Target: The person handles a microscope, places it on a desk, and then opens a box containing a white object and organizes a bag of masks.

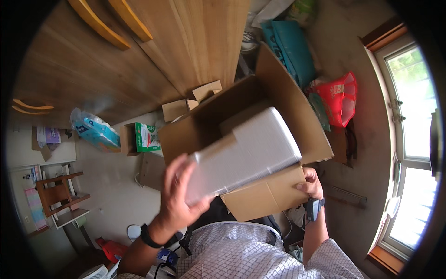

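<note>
An open cardboard box (296,115) tilts in front of me with its flaps spread. Partly inside it and partly over its near edge lies a silvery-white, rounded rectangular object (247,157), blurred by motion; what it is I cannot tell. My left hand (181,191) grips the object's left end, thumb below and fingers above. At the box's near right corner, my right hand (311,184) pinches the near cardboard flap (268,191). The inside of the box is dark, and its contents are mostly hidden.
Wooden cabinet doors (153,69) rise beyond the box. To the left are a blue plastic-wrapped pack (95,130) and a green-and-white carton (148,137). A teal bag (292,48) and a red plastic bag (339,101) are at the right, near a window (411,104).
</note>
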Action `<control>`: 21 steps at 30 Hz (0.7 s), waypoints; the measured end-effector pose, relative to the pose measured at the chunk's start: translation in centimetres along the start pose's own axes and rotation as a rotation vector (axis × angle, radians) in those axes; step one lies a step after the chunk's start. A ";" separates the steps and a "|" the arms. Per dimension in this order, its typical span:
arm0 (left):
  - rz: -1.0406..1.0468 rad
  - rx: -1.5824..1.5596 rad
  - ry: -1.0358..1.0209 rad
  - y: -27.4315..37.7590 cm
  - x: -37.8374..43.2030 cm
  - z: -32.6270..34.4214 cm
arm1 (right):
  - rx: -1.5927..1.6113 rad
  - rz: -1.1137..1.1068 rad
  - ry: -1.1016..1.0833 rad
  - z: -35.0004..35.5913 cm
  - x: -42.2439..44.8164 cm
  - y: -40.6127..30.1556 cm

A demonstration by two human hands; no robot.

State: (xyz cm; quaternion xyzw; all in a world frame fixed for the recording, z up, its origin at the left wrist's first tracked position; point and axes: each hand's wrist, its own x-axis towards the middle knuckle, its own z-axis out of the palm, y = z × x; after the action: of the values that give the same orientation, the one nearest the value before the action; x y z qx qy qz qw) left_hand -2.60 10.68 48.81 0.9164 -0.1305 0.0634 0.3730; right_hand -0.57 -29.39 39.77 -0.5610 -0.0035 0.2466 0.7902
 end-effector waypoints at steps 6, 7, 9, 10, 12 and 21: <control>-0.009 0.102 0.066 -5.4 5.4 -1.2 | 0.066 0.063 -0.042 0.0 3.1 -0.2; -0.023 0.103 0.064 -5.9 6.1 -1.3 | 0.073 0.064 -0.054 -0.1 3.4 -0.1; -0.039 0.113 0.086 -7.0 7.0 -1.4 | 0.033 0.103 -0.021 0.6 3.8 -0.3; -0.033 0.129 0.095 -7.7 7.5 -1.6 | 0.013 0.122 -0.006 0.9 4.0 -0.5; -0.065 0.134 0.105 -9.0 8.3 -2.6 | 0.010 0.153 -0.020 1.1 4.4 -0.7; -0.362 0.064 0.205 -14.0 7.2 -6.2 | 0.003 0.170 -0.084 0.7 5.6 -0.6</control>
State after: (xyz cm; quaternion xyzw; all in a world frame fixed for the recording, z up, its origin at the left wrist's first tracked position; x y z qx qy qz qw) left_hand 8.17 23.22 45.44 0.9249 0.0773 0.0924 0.3606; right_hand 4.43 -26.74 39.06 -0.5470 0.0112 0.3360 0.7667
